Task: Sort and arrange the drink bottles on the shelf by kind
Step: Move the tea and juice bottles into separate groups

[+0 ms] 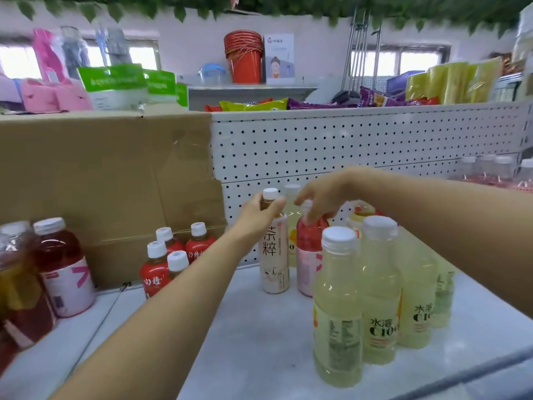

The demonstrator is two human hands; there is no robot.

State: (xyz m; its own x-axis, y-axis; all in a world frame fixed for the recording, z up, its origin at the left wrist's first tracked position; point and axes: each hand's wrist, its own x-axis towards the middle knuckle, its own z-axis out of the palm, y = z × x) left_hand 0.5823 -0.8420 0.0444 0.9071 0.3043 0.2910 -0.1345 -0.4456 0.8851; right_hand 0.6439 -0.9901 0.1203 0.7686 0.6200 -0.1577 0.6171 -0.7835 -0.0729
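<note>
Item: cream-labelled plastic tea bottle with white cap, far centre of the white shelf. Full, weighty, smooth; best held at the neck, where my left hand grips. Just right: pink-labelled red drink bottle, my right hand curled round its top.

The single head-worn camera looks forward and down, close over the shelf, toward its pegboard back.

Standing at front right of the shelf as a C100 bottle cluster, tea bottle and juice bottle side by side behind it. Sitting at left as small bottles before a cardboard box, large bottles further left
</note>
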